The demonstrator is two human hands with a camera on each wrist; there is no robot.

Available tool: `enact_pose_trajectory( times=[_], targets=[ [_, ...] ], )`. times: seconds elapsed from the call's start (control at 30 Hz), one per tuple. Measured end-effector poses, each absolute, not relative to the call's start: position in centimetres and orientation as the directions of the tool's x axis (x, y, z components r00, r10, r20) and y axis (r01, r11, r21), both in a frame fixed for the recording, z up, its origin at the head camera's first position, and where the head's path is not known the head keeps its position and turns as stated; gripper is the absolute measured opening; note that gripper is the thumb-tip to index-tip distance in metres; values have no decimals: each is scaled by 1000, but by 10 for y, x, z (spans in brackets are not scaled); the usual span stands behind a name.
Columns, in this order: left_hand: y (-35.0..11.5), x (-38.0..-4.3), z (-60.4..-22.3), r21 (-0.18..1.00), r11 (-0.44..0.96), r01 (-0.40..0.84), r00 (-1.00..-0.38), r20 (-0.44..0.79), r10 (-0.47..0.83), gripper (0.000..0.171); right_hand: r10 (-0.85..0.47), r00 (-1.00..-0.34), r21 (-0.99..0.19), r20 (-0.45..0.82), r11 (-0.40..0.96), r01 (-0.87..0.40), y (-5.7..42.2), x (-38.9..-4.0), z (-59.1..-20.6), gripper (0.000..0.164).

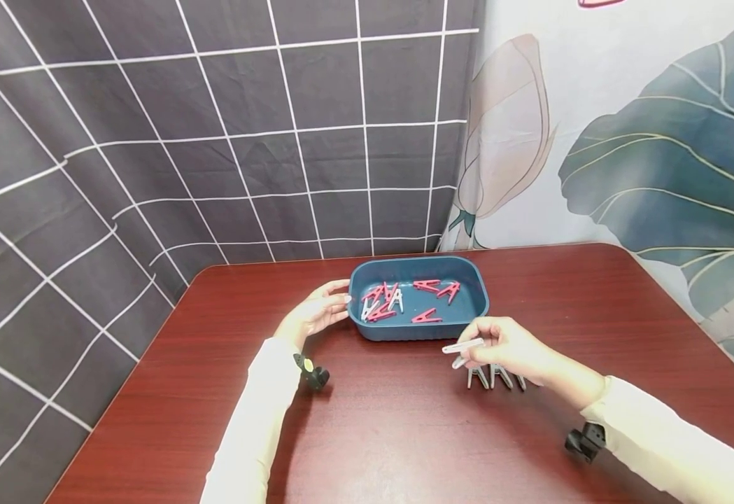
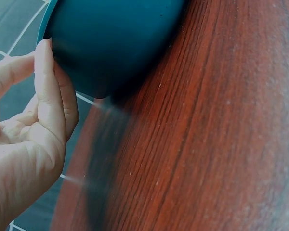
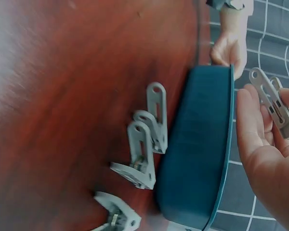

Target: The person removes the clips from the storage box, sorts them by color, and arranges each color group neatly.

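Note:
My right hand (image 1: 505,346) pinches a pale grey clothespin (image 1: 463,346) between thumb and fingers, in front of the basin's near right corner. In the right wrist view, that clothespin (image 3: 272,103) is held by its side, level with the rim. With thumb and fingertips, my left hand (image 1: 316,311) holds the left end of the blue plastic basin (image 1: 417,333). Inside the basin lie several red clothespins (image 1: 427,319) and a few white clothespins (image 1: 395,299), mostly bunched at the left. Several grey clothespins (image 3: 140,156) stand on the table under my right hand, partly hidden by it in the head view.
The dark red wooden table (image 1: 367,427) carries the basin near its back edge. Behind it hangs a grey cloth with white grid lines (image 1: 247,140), and at the right a white curtain printed with large leaves (image 1: 669,154). Both wrists wear small black cameras (image 1: 587,442).

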State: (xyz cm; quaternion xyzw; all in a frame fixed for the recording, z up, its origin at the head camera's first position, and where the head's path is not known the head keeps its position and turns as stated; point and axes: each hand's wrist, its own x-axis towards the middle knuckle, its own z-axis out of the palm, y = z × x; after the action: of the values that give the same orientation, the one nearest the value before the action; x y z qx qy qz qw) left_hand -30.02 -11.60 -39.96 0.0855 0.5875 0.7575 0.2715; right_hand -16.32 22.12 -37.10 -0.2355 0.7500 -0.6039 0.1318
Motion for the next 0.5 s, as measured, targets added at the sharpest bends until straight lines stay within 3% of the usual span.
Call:
enact_pose_trajectory(
  times=[0.5],
  targets=[
    [-116, -309, -414, 944, -151, -293, -862, -192, 469, 51, -529, -847, -973, 56, 160, -164, 234, -133, -391, 22]
  ],
)
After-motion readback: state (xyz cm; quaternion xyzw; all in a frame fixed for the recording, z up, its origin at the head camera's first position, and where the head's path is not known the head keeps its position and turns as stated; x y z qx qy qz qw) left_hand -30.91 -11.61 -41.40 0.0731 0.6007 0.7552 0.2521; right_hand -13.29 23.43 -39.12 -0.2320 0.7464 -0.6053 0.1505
